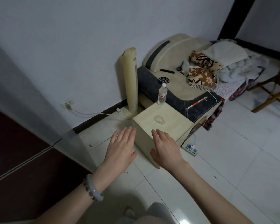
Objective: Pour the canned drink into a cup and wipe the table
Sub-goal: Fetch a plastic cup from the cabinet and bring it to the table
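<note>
A small pale wooden table stands on the white tiled floor beside a sofa. On its middle sits a clear plastic cup. At its far corner stands a clear plastic bottle with a white cap and a red label. My left hand is held out flat, palm down, fingers straight, in front of the table's left corner. My right hand is held out the same way over the table's near edge. Neither hand holds anything. No can or cloth shows.
A tall cream tower fan stands left of the table by the wall. The sofa behind holds blankets, a remote and a red pen. A power strip lies on the floor to the right. A wicker chair stands far right.
</note>
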`<state>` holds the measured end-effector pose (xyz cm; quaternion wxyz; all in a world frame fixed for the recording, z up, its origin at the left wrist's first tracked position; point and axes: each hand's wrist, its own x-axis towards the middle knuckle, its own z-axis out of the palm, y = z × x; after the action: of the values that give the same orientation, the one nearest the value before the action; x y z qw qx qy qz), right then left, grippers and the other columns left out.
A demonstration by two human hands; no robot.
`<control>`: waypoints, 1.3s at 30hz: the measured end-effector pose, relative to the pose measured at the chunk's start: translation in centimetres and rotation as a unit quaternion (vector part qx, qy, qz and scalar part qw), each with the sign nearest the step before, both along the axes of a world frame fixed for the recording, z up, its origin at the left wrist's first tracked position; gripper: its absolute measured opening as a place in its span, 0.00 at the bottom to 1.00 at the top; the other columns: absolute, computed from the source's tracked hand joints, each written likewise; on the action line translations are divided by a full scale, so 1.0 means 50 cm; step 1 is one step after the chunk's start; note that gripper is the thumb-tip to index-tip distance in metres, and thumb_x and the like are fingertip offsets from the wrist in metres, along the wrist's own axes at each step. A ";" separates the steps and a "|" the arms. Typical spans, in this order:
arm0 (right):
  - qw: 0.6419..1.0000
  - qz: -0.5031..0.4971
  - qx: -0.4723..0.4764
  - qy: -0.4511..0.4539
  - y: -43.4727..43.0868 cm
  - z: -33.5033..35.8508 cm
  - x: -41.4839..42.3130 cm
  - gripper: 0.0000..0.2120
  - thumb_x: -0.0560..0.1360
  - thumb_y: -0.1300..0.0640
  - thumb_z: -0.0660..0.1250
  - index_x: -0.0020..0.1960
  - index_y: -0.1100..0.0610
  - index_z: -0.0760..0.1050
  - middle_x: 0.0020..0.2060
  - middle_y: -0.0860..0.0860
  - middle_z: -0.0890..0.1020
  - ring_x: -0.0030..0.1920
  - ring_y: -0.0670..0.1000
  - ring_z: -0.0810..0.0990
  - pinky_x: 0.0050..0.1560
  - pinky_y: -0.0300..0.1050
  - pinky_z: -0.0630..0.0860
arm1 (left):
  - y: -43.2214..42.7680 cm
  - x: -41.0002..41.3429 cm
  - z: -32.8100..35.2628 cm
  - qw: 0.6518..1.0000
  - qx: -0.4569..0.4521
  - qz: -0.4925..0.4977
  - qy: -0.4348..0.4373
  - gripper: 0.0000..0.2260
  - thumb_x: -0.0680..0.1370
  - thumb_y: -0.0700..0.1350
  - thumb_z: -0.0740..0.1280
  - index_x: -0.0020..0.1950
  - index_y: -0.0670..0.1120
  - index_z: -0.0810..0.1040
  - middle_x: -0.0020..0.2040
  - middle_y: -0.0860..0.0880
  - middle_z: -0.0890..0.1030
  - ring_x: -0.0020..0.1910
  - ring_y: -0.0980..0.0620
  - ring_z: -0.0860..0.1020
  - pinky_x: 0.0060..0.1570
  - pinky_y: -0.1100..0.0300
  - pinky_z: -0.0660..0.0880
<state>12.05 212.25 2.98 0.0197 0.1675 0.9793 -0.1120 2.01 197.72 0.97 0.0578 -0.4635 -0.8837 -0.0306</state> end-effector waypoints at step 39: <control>0.851 -0.409 -0.329 0.013 0.543 -0.542 -0.370 0.29 0.74 0.61 0.66 0.72 0.57 0.61 0.69 0.53 0.68 0.69 0.52 0.66 0.67 0.41 0.63 | 0.665 -0.605 -0.528 0.890 -0.141 -0.059 -0.430 0.37 0.71 0.51 0.73 0.74 0.44 0.59 0.73 0.46 0.65 0.71 0.47 0.62 0.67 0.56 0.62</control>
<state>-6.44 239.41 -24.10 0.0133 0.5351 0.7285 -0.4275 -28.24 230.97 -25.44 -0.3953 -0.4592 -0.7884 -0.1058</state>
